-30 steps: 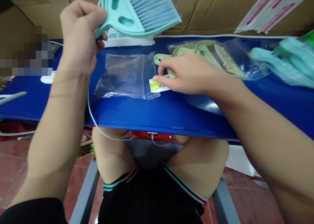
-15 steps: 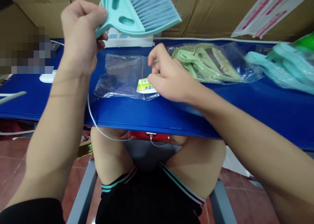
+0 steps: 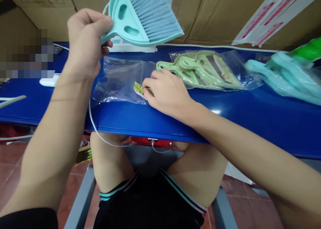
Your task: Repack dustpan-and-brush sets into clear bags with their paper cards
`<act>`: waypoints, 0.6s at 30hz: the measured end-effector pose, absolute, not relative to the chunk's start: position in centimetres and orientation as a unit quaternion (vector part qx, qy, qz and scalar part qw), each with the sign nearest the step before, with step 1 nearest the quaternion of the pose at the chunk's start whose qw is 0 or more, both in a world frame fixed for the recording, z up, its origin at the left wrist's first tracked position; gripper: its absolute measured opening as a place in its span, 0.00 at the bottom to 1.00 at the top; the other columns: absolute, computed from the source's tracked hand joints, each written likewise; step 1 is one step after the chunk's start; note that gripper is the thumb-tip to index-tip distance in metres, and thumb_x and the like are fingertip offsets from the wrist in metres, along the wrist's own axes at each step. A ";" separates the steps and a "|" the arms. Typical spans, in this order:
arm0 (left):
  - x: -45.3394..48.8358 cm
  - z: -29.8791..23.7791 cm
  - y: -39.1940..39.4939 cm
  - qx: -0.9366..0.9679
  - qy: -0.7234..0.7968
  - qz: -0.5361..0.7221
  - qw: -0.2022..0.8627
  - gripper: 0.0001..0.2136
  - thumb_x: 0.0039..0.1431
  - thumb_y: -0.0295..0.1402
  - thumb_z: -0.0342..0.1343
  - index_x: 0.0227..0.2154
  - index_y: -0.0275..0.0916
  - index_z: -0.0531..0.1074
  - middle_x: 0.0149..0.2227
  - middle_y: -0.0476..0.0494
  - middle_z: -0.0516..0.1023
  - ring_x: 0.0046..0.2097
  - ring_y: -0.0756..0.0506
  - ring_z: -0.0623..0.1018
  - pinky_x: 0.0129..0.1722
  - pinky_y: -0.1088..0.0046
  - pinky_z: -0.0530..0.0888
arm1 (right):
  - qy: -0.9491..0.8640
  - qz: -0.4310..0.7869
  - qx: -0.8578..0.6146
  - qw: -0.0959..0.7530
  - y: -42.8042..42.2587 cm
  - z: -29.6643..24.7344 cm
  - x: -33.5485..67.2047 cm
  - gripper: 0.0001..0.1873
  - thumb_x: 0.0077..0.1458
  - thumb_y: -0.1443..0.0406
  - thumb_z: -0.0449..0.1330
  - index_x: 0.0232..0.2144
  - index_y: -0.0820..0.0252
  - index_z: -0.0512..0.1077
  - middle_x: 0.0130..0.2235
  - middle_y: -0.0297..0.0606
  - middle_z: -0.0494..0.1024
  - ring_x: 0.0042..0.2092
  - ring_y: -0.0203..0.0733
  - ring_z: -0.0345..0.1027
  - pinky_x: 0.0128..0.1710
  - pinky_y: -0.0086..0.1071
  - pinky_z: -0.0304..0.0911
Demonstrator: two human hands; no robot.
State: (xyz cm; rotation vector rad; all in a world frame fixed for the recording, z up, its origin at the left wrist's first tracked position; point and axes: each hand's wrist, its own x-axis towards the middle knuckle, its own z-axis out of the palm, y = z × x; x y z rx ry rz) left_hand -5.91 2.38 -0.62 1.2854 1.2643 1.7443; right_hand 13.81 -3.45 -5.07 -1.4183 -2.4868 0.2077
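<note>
Mint plastic hand brush (image 3: pixel 140 18) held up high on my screen right now, clenched by its handle in the left hand (image 3: pixel 86 41), well off the table over the far edge. I read its long axis running from the handle at lower left to the pale blue bristles at upper right, tilted, and the left hand is plainly the nearer one. Down on the blue table (image 3: pixel 150 122), the right hand (image 3: pixel 168 93) pinches a small yellow-green paper label (image 3: pixel 139 90) between its fingers and thumb, right on the right end of a clear plastic bag (image 3: pixel 120 82) lying flat mid-table. So the brush sits up and beyond that bag, not touching it. Further right toward the far edge, I've got a bag of pale green brushes (image 3: pixel 200 70), then a blurred mint pile (image 3: pixel 283 77) by the right edge. The label's print is too small for me to read from here, and so is the red print on the white plastic sheet (image 3: pixel 271 15).
</note>
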 end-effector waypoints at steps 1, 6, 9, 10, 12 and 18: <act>-5.9 -0.6 2.4 0.487 0.483 0.658 0.310 0.12 0.60 0.20 0.61 0.25 0.40 0.69 0.24 0.49 0.68 0.23 0.52 0.68 0.21 0.71 0.54 | -0.855 0.066 -0.499 0.124 -3.7 -4.9 13.7 0.21 0.69 0.59 0.48 0.45 0.58 0.81 0.47 0.50 0.77 0.52 0.54 0.67 0.44 0.40 0.59; -5.5 -0.7 2.3 0.481 0.500 0.650 0.311 0.12 0.61 0.19 0.60 0.25 0.38 0.69 0.21 0.51 0.68 0.23 0.52 0.68 0.22 0.73 0.56 | -0.853 0.068 -0.508 0.103 -4.3 -4.4 13.3 0.22 0.70 0.55 0.51 0.53 0.56 0.80 0.50 0.48 0.77 0.48 0.49 0.69 0.41 0.37 0.55; -5.3 -0.8 2.3 0.479 0.507 0.641 0.320 0.12 0.62 0.18 0.60 0.25 0.37 0.68 0.24 0.51 0.70 0.23 0.53 0.68 0.24 0.75 0.61 | -0.888 0.073 -0.441 0.109 -4.1 -4.5 13.6 0.22 0.71 0.54 0.51 0.52 0.58 0.80 0.51 0.48 0.77 0.55 0.52 0.66 0.49 0.40 0.57; -5.2 -0.9 2.3 0.478 0.510 0.637 0.325 0.12 0.61 0.18 0.61 0.25 0.36 0.68 0.25 0.50 0.71 0.23 0.54 0.68 0.24 0.75 0.62 | -0.898 0.078 -0.416 0.116 -4.0 -4.6 13.7 0.23 0.72 0.54 0.51 0.52 0.59 0.80 0.52 0.49 0.77 0.57 0.52 0.65 0.52 0.41 0.57; -5.2 -1.0 2.3 0.476 0.517 0.629 0.334 0.13 0.60 0.18 0.61 0.23 0.35 0.69 0.26 0.50 0.72 0.23 0.54 0.69 0.25 0.76 0.64 | -0.914 0.102 -0.368 0.134 -3.8 -4.8 14.0 0.23 0.72 0.54 0.52 0.54 0.59 0.80 0.55 0.48 0.77 0.59 0.52 0.65 0.56 0.43 0.56; -5.1 -0.9 2.3 0.469 0.511 0.636 0.339 0.14 0.59 0.17 0.60 0.22 0.36 0.69 0.27 0.48 0.73 0.25 0.55 0.71 0.22 0.80 0.66 | -0.933 0.143 -0.315 0.099 -3.6 -4.9 14.2 0.23 0.72 0.56 0.53 0.61 0.55 0.77 0.66 0.46 0.72 0.64 0.52 0.66 0.60 0.45 0.55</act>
